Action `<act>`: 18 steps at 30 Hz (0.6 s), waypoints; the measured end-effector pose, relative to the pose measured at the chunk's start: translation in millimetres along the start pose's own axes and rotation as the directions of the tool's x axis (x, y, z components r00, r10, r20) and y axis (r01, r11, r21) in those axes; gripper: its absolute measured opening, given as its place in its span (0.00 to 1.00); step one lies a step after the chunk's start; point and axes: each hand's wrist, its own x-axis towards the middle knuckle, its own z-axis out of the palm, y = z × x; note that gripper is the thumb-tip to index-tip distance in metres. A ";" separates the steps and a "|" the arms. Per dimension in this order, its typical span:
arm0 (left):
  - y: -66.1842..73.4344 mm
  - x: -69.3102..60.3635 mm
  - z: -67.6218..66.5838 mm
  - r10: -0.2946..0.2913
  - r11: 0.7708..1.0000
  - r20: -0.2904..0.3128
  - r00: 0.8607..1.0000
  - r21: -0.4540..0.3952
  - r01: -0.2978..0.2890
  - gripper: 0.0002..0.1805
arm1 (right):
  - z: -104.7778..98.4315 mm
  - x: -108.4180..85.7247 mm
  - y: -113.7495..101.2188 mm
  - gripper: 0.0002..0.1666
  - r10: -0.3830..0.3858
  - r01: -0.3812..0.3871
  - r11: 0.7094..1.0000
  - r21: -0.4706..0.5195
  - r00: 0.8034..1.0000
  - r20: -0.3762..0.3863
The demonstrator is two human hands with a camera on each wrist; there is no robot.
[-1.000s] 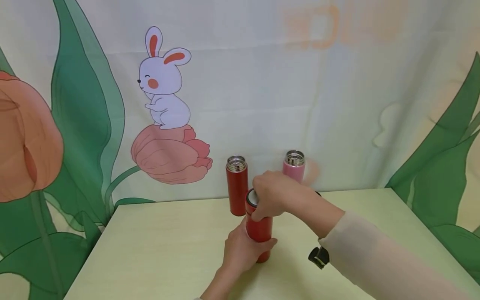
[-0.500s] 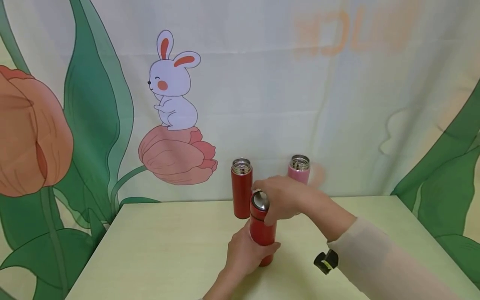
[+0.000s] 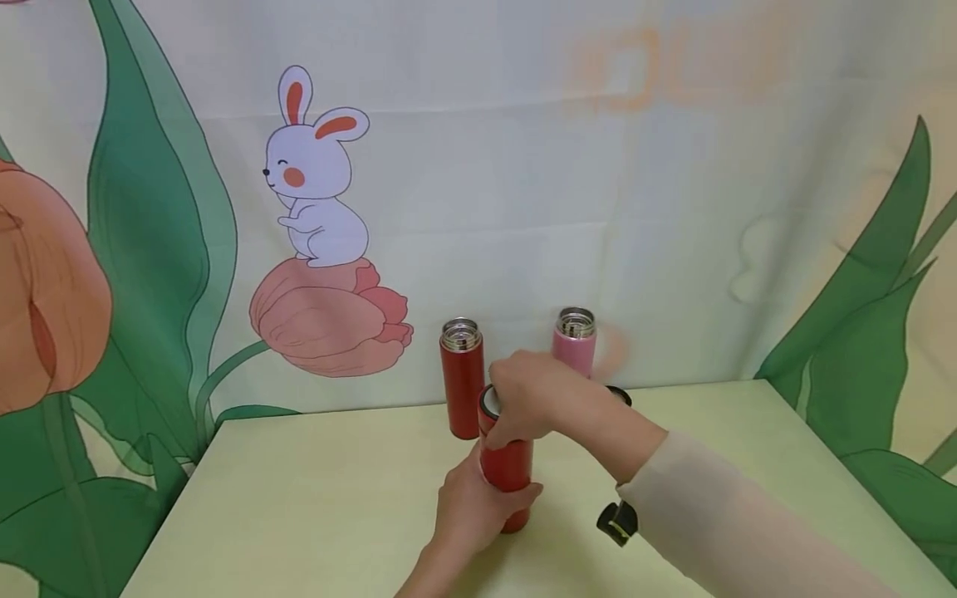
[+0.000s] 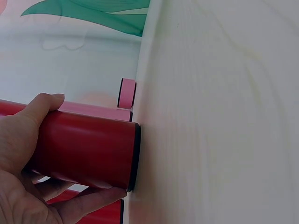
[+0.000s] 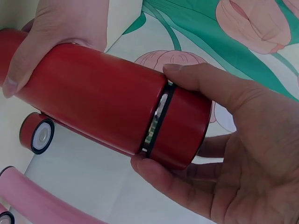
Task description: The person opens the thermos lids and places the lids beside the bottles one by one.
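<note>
My left hand [image 3: 473,508] is wrapped around the lower body of a red thermos [image 3: 508,467], which stands upright on the table. Thumb and fingers of my right hand [image 5: 261,140] grip the thermos's red lid [image 5: 182,126] from above. A thin silvery band shows between lid and body in the right wrist view. Behind it stands a second red thermos [image 3: 463,386] without a lid, its steel neck bare. Farther right is a pink thermos [image 3: 574,349], also lidless, partly hidden by my right hand. In the left wrist view, the held thermos's base touches the table.
A loose red lid [image 5: 36,133] lies beside the thermoses, and a pink lid [image 4: 127,93] stands near the pink thermos. A printed cloth [image 3: 478,208] hangs right behind the table [image 3: 299,498]. A black wrist camera [image 3: 619,522] juts from my right sleeve.
The right hand twists back and forth at the lid, its fingers shifting around the rim, while the left hand keeps its grip on the body. The head view has swayed slightly.
</note>
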 end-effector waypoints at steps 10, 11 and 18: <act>2.4 -0.6 0.1 -0.016 0.998 0.034 0.999 -0.056 0.017 0.39 | -1.7 -3.8 9.4 0.36 -0.060 0.059 0.997 0.056 0.998 0.013; 2.9 -0.8 0.8 -0.016 0.998 0.031 0.999 -0.056 0.017 0.38 | -1.9 -4.8 10.7 0.40 -0.058 0.057 0.996 0.067 0.998 0.016; -1.7 -3.6 -4.3 -0.029 0.999 0.026 0.999 -0.034 0.030 0.40 | -0.1 -5.6 9.0 0.34 -0.062 0.061 0.997 0.050 0.998 0.008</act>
